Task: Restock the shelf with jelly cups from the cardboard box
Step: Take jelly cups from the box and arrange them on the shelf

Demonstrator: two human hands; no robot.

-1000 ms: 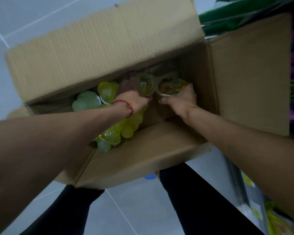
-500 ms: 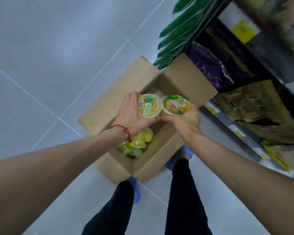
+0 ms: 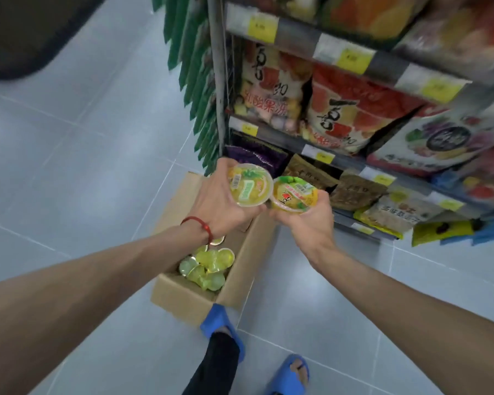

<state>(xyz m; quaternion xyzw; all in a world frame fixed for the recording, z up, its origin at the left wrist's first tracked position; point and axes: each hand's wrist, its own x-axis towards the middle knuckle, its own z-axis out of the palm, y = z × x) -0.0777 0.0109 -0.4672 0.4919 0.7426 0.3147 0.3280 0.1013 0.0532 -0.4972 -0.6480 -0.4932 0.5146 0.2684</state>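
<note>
My left hand [image 3: 216, 205] grips a yellow jelly cup [image 3: 250, 185] with a green label on its lid. Right beside it, my right hand [image 3: 311, 223] holds a second jelly cup [image 3: 294, 195] with a yellow and green lid. Both cups are held up in front of the shelf [image 3: 351, 163], their rims touching. Below my hands, the open cardboard box [image 3: 183, 300] stands on the floor with several green and yellow jelly cups [image 3: 207, 267] inside.
The shelf rack holds snack bags [image 3: 354, 115] on several levels, with yellow price tags [image 3: 351, 59] on the edges. Green packets [image 3: 196, 81] hang at the rack's left end. My feet in blue slippers [image 3: 221, 323] stand by the box on the grey tiled floor.
Both hands have lifted a jelly cup each out of the box and raised them toward the shelf. My view has risen from the box to the shelf rack.
</note>
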